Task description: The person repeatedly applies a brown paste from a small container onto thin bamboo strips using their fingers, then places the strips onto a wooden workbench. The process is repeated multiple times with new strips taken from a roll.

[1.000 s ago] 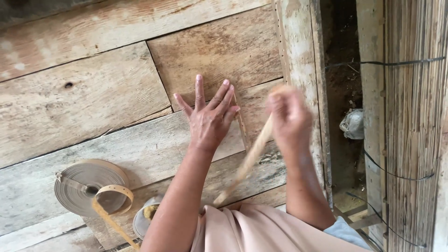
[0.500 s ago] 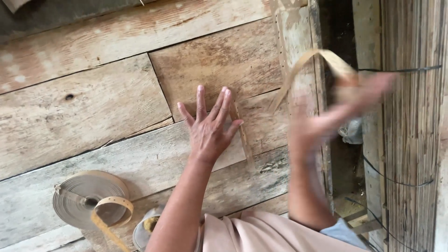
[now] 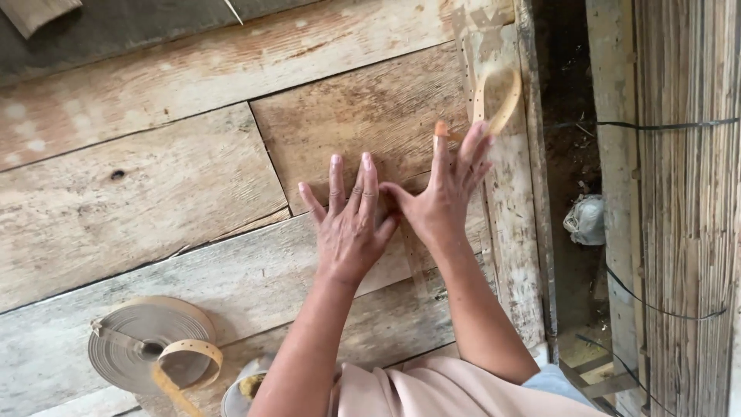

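Nearest the body, one coiled roll of tan strip lies on the wooden plank floor, with a loose perforated end curling out of it; the roll is well apart from both hands, below and left of them. One round container sits just beside it, partly hidden.

The left hand lies flat, fingers spread wide, holding nothing; judged to pin the work against the boards.

The right hand touches it at the thumb side. Its fingertips appear to pinch one tan strip, which loops beyond them, blurred. Farthest, one reed screen stands right of the grip.
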